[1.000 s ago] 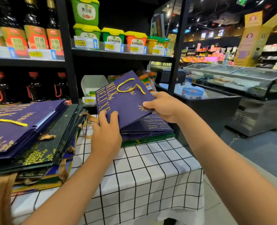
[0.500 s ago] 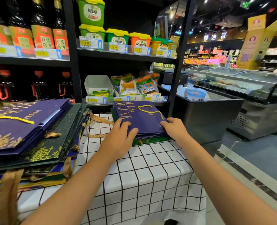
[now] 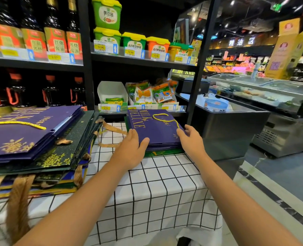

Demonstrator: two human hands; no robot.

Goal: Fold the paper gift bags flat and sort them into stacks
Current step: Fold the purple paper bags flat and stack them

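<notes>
Head view, looking down at the checked surface (image 3: 157,185) before a shop shelf (image 3: 143,62). A purple bag (image 3: 157,128), folded flat with its yellow cord handle (image 3: 164,118) lying on top, sat uppermost on the far stack (image 3: 164,148), which rested at the back right of the surface with a green bag (image 3: 162,153) showing at its base. The left hand (image 3: 132,148) lay at the stack's near left corner, fingers fairly straight and thumb spread over the top bag's edge, pressing rather than gripping. The right hand (image 3: 191,141) touched the near right corner, fingers loosely extended along the bag's side; neither hand held anything. The step in hand appeared to be squaring the placed bag against those beneath it. A taller, untidier pile (image 3: 35,148) of purple and dark green bags with gold ribbon handles (image 3: 17,201) stood well apart at the left. The next move would likely call for both hands to release the stack and reach left for another bag, checking its colour so it joins the matching stack.
</notes>
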